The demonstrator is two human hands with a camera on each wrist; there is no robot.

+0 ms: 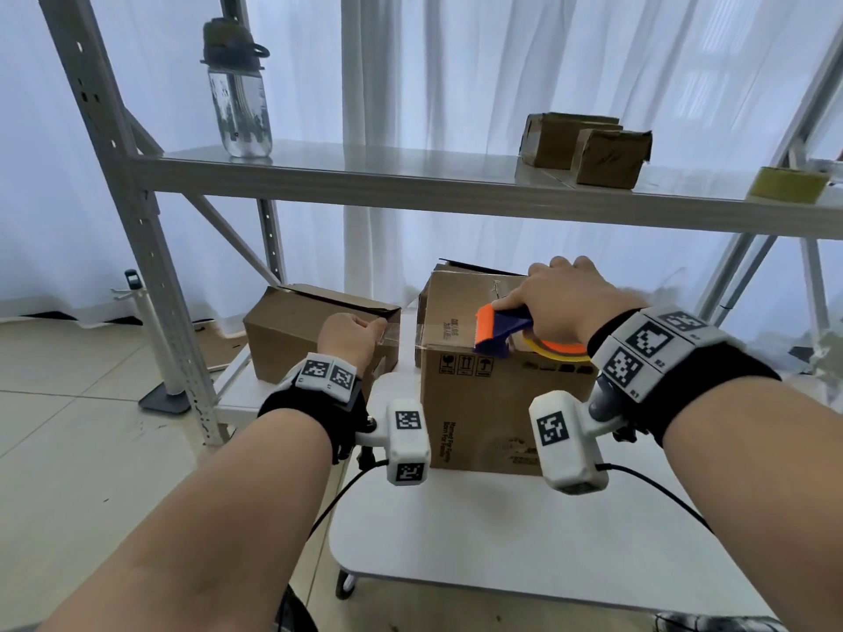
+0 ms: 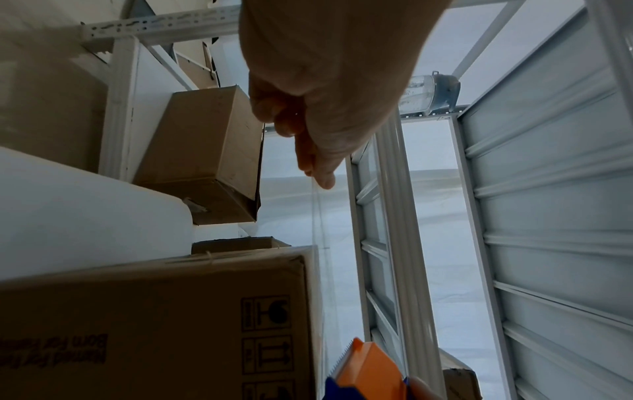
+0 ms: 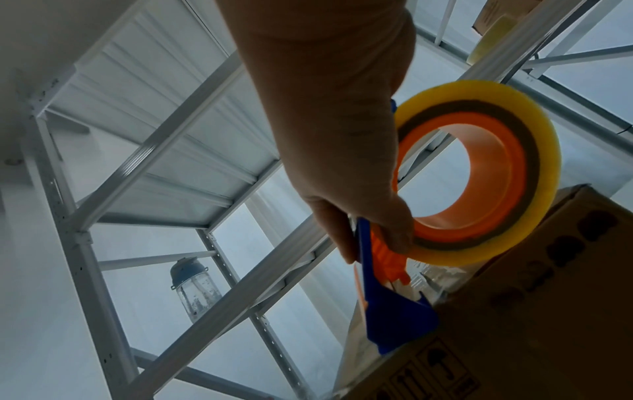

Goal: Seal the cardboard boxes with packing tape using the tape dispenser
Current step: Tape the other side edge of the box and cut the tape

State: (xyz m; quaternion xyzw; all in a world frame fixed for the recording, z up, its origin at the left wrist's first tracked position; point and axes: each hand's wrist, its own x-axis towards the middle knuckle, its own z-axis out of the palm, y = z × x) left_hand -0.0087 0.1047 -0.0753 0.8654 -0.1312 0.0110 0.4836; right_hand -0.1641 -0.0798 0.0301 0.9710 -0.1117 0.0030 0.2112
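The right hand [image 1: 565, 303] is wrapped around the tape dispenser [image 1: 502, 333], held at the top front edge of the near box [image 1: 492, 403] on the table [image 1: 456, 531], while the left hand [image 1: 351, 337] pinches the clear tape end [image 1: 387, 333] stretched out to the left. The tape looks unstuck, so this box seems barely begun. A second box [image 1: 292, 339] with raised flaps stands just behind the left hand, close enough to catch the tape; a bottle [image 1: 237, 88] and two small boxes [image 1: 588, 148] sit on the shelf above.
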